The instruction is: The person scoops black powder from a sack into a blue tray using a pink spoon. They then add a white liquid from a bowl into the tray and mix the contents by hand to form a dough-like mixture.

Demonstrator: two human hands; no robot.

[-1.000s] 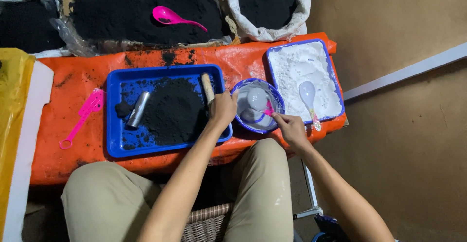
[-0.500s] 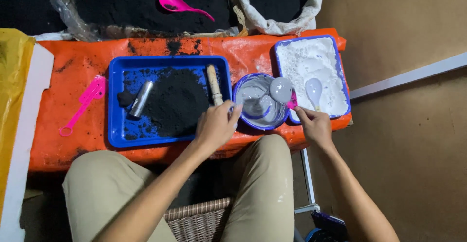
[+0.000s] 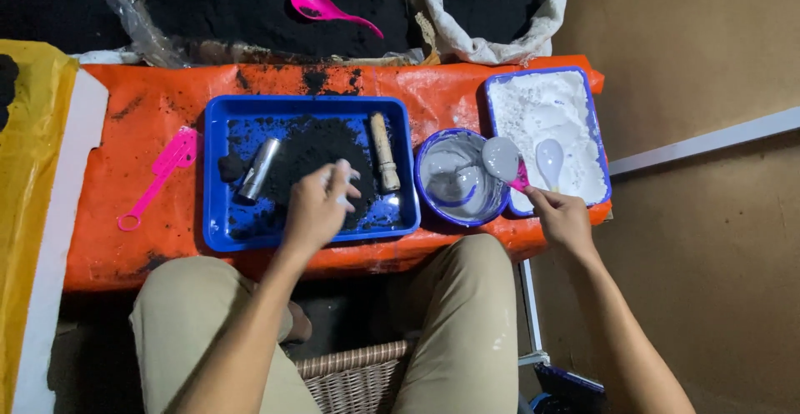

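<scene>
left hand (image 3: 317,206) fingers loosely spread over black powder (image 3: 312,152) in blue tray (image 3: 221,231) | right hand (image 3: 562,218) pinching pink spoon (image 3: 506,161) above blue bowl (image 3: 433,206)

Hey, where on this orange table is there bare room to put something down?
The orange cover is bare left of the blue tray, apart from the pink scoop, and in a strip behind that tray up to the sacks of black powder. It is crowded on the right, where the bowl and the white-powder tray sit together around the right hand.

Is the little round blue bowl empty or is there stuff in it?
Not empty. The round blue bowl has a thin smear of whitish paste coating its inside, with blue showing through. It is nowhere near full.
</scene>
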